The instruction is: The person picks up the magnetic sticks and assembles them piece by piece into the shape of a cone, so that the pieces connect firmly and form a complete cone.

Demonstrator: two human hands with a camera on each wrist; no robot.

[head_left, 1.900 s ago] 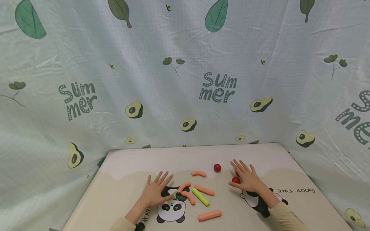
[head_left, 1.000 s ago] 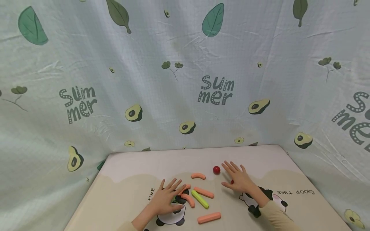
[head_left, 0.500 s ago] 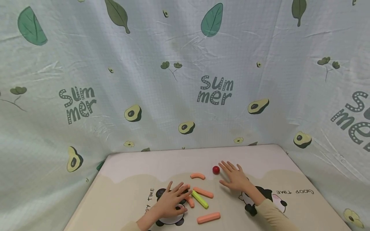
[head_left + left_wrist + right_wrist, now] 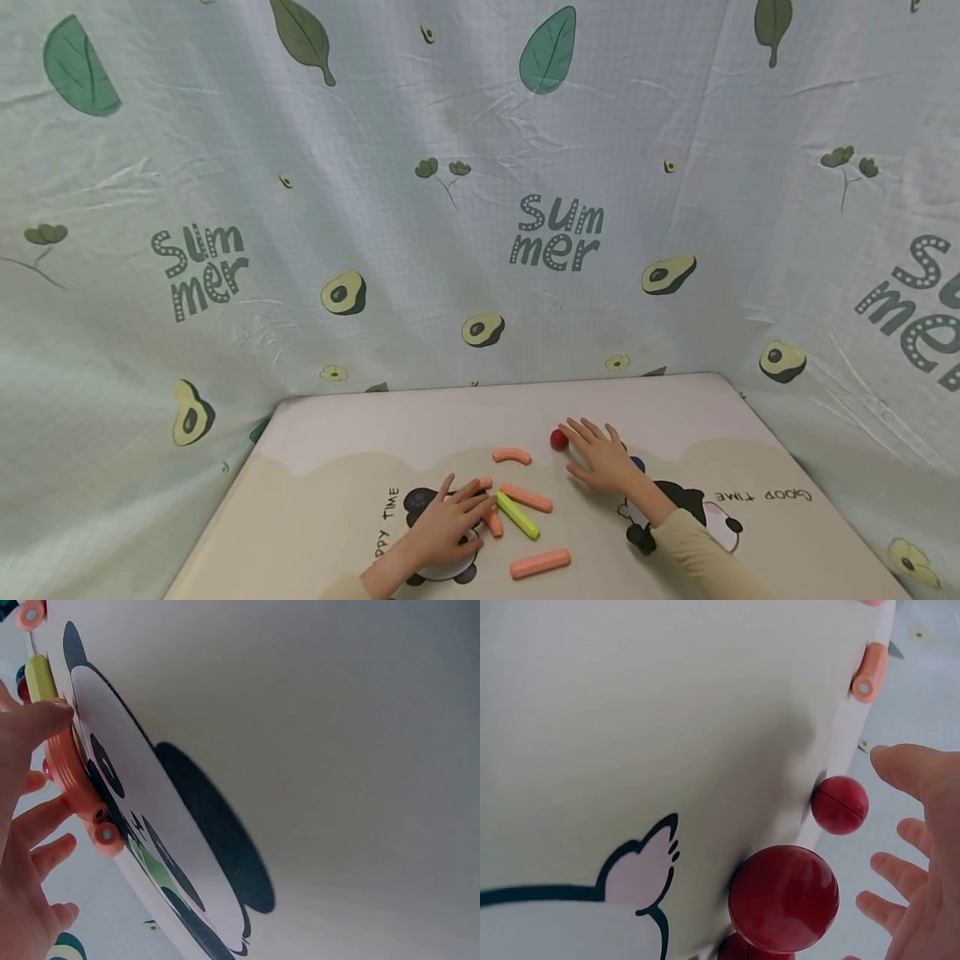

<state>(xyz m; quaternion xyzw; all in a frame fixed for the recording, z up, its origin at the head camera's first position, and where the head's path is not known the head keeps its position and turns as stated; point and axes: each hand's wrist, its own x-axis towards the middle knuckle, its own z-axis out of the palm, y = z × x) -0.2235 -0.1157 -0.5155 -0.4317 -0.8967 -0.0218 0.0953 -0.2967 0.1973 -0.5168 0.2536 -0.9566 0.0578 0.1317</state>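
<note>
My left hand is over a curved orange toy rod, fingers spread, with the thumb over it. In the left wrist view the thumb and index finger stand near either end of the curved orange rod; whether they touch is unclear. My right hand hovers with fingers spread, fingertips beside a red ball. The right wrist view has a red ball near the thumb, a larger-looking red ball closer to the camera and part of another below. The hand hides these others from the head view.
Near the left hand lie a yellow-green rod, a straight orange rod, another straight orange rod and a curved orange rod. They rest on a panda-printed table. A printed curtain hangs behind it.
My left hand has moved right, from beside the panda print to over the curved orange rods. My right hand has slid left toward the far red ball, with its fingers still spread.
</note>
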